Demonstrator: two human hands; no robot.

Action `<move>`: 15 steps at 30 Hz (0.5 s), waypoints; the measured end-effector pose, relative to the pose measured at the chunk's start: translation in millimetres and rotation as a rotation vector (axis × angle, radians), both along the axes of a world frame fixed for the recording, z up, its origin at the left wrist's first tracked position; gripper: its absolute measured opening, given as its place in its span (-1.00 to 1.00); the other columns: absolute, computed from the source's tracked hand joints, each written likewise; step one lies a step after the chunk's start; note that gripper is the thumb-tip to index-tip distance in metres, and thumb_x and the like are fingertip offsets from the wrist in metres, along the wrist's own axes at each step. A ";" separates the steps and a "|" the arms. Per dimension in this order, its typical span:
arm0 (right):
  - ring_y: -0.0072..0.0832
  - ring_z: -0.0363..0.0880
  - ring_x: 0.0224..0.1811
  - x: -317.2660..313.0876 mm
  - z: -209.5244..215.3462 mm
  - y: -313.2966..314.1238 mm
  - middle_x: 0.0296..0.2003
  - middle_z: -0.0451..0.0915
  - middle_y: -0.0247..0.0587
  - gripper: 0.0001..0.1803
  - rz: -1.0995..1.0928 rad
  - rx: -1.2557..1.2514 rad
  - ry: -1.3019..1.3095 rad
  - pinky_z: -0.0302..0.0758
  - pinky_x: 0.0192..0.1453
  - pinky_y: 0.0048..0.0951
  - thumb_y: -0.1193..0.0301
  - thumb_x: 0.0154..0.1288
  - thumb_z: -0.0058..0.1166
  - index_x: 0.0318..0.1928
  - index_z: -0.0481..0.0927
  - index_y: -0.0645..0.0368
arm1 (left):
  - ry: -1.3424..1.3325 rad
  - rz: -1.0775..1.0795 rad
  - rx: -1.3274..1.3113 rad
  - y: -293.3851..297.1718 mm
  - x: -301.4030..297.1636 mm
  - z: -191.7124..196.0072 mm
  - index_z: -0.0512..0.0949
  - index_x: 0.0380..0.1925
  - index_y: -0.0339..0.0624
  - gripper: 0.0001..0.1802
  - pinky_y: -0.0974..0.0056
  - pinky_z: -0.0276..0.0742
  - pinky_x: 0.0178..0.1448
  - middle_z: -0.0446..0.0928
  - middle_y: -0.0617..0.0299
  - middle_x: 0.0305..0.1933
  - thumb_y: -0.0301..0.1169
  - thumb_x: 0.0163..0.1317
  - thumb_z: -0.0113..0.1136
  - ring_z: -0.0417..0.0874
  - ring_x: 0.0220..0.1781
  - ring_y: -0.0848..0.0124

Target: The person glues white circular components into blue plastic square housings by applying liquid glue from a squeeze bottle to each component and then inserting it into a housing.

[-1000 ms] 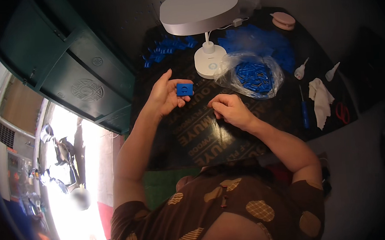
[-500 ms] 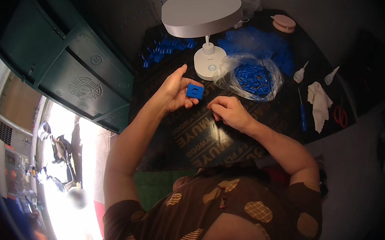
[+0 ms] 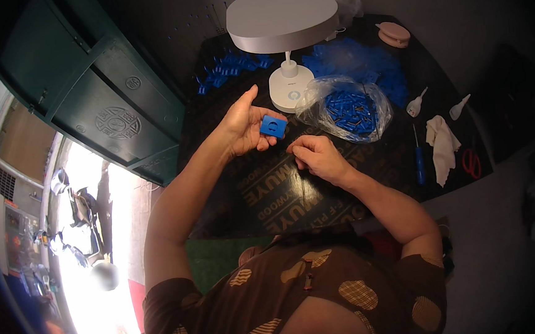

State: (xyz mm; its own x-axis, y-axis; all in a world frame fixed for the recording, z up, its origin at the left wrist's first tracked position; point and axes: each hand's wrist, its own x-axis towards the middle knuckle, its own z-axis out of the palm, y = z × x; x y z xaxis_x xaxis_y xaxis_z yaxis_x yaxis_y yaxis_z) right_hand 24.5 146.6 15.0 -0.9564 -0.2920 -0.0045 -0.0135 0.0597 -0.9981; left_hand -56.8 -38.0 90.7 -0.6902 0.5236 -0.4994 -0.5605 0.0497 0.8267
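A small flat blue plastic piece (image 3: 273, 127) with a dark curved slot in its face rests in the fingers of my left hand (image 3: 244, 126), whose thumb points up and away from it. Just to the right, my right hand (image 3: 320, 158) hovers over the table with thumb and forefinger pinched together. Whatever that pinch may hold is too small to make out. A gap separates the right fingertips from the blue piece. Beyond the right hand lies an open clear plastic bag (image 3: 381, 122) full of small blue parts (image 3: 349, 111).
A white desk lamp (image 3: 283, 17) stands behind my hands. Blue pieces (image 3: 359, 64) are heaped at the back, others (image 3: 226, 70) at back left. On the right lie a screwdriver (image 3: 420, 162), a cloth (image 3: 443, 148), red-handled scissors (image 3: 471, 162), two white-bodied nozzles (image 3: 417, 103) and a pink round case (image 3: 393, 34).
The blue piece in my left hand has tilted and shifted slightly to the right. My right hand stays nearly in place, its pinch kept.
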 end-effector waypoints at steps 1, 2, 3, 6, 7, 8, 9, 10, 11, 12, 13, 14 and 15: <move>-0.68 0.45 -0.56 0.0 0.2 0.1 -0.62 0.53 -0.35 -0.75 0.000 0.003 0.002 0.36 -0.42 -0.58 0.39 0.29 -0.03 -0.25 0.60 0.34 | -0.001 0.000 0.000 -0.2 0.9 1.1 0.39 -0.07 -0.60 0.01 0.33 0.30 -0.66 0.51 -0.09 -0.41 0.33 0.28 -0.60 0.51 -0.61 0.26; -0.68 0.45 -0.56 0.3 0.8 0.1 -0.62 0.53 -0.35 -0.75 0.000 0.004 0.001 0.36 -0.42 -0.58 0.39 0.29 -0.03 -0.25 0.60 0.34 | 0.002 -0.002 0.017 -0.6 2.1 1.9 0.39 -0.08 -0.59 0.02 0.33 0.29 -0.66 0.51 -0.10 -0.41 0.33 0.28 -0.60 0.51 -0.61 0.26; -0.68 0.45 -0.56 0.7 1.7 0.0 -0.62 0.53 -0.35 -0.75 -0.002 0.007 0.003 0.36 -0.42 -0.58 0.39 0.29 -0.03 -0.25 0.60 0.34 | 0.004 -0.003 0.033 -1.0 2.9 2.1 0.40 -0.09 -0.59 0.02 0.33 0.29 -0.66 0.51 -0.10 -0.41 0.33 0.27 -0.61 0.50 -0.61 0.26; -0.67 0.45 -0.56 1.0 2.8 -0.4 -0.62 0.53 -0.34 -0.76 -0.004 0.010 0.004 0.36 -0.43 -0.58 0.39 0.28 -0.02 -0.25 0.61 0.35 | 0.000 -0.013 0.069 -1.9 3.9 2.2 0.41 -0.10 -0.58 0.03 0.33 0.28 -0.66 0.51 -0.11 -0.41 0.34 0.27 -0.62 0.50 -0.60 0.26; -0.67 0.46 -0.56 1.0 2.9 -0.5 -0.62 0.53 -0.34 -0.76 -0.004 0.010 0.004 0.36 -0.43 -0.58 0.40 0.28 -0.02 -0.26 0.61 0.35 | 0.000 -0.014 0.069 -2.2 4.8 2.5 0.41 -0.10 -0.58 0.03 0.33 0.28 -0.66 0.51 -0.11 -0.41 0.34 0.27 -0.62 0.50 -0.60 0.26; -0.67 0.46 -0.56 0.6 1.6 -0.3 -0.62 0.53 -0.34 -0.76 -0.005 0.011 0.004 0.36 -0.43 -0.58 0.40 0.28 -0.02 -0.26 0.61 0.35 | -0.006 -0.011 0.080 -2.0 5.7 3.0 0.41 -0.11 -0.58 0.03 0.34 0.28 -0.66 0.51 -0.12 -0.41 0.34 0.27 -0.63 0.50 -0.60 0.26; -0.67 0.46 -0.56 -0.3 -0.7 -0.1 -0.62 0.53 -0.34 -0.76 -0.004 0.007 0.007 0.36 -0.43 -0.58 0.40 0.28 -0.02 -0.26 0.61 0.35 | -0.011 -0.008 0.091 -1.8 6.7 3.4 0.42 -0.11 -0.57 0.02 0.34 0.28 -0.66 0.51 -0.12 -0.41 0.34 0.27 -0.63 0.50 -0.60 0.25; -0.67 0.46 -0.55 -0.7 -2.0 0.2 -0.62 0.54 -0.34 -0.76 -0.003 0.004 0.010 0.36 -0.43 -0.58 0.40 0.28 -0.02 -0.26 0.61 0.35 | -0.011 -0.009 0.091 -1.5 7.6 3.8 0.42 -0.11 -0.57 0.02 0.34 0.28 -0.66 0.51 -0.12 -0.41 0.34 0.27 -0.63 0.50 -0.60 0.25; -0.67 0.46 -0.55 -0.7 -2.0 0.1 -0.62 0.54 -0.34 -0.76 -0.004 0.004 0.010 0.36 -0.43 -0.58 0.40 0.28 -0.02 -0.26 0.61 0.35 | -0.030 0.001 0.106 -1.6 8.4 3.9 0.42 -0.12 -0.56 0.02 0.34 0.29 -0.66 0.51 -0.13 -0.41 0.34 0.27 -0.63 0.50 -0.61 0.25; -0.67 0.46 -0.55 -0.5 -1.9 -0.1 -0.62 0.54 -0.34 -0.77 -0.009 -0.002 0.005 0.36 -0.43 -0.58 0.41 0.27 -0.01 -0.26 0.61 0.35 | -0.050 0.010 0.120 -1.8 9.3 3.7 0.43 -0.13 -0.56 0.02 0.34 0.30 -0.66 0.51 -0.14 -0.41 0.34 0.27 -0.63 0.50 -0.61 0.25; -0.66 0.46 -0.55 -0.3 -1.6 -0.3 -0.61 0.54 -0.34 -0.77 -0.015 -0.009 0.001 0.37 -0.43 -0.58 0.41 0.27 0.00 -0.27 0.61 0.35 | -0.050 0.010 0.121 -2.2 10.1 2.3 0.43 -0.13 -0.56 0.02 0.34 0.30 -0.66 0.51 -0.14 -0.41 0.34 0.27 -0.63 0.50 -0.61 0.25; -0.66 0.46 -0.55 0.0 -0.5 -0.5 -0.61 0.54 -0.34 -0.77 -0.016 -0.009 0.000 0.37 -0.43 -0.58 0.41 0.27 0.00 -0.27 0.61 0.35 | -0.043 0.009 0.149 -2.7 10.9 0.4 0.43 -0.13 -0.55 0.02 0.34 0.31 -0.66 0.51 -0.14 -0.41 0.35 0.27 -0.61 0.51 -0.61 0.25; -0.67 0.46 -0.56 0.5 1.0 -0.7 -0.62 0.53 -0.34 -0.78 -0.040 -0.008 0.010 0.36 -0.44 -0.58 0.41 0.27 0.01 -0.29 0.60 0.35 | -0.036 0.009 0.177 -3.2 12.0 -1.3 0.44 -0.13 -0.55 0.02 0.34 0.33 -0.66 0.51 -0.15 -0.41 0.36 0.26 -0.58 0.52 -0.61 0.24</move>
State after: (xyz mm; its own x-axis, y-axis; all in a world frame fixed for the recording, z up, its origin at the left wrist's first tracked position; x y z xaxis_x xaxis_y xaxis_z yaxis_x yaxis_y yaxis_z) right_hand 25.0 146.0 16.0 -0.9674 -0.2530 0.0074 -0.0213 0.0526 -0.9984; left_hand -44.9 -41.2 89.4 -0.6782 0.5998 -0.4245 -0.5900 -0.1001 0.8012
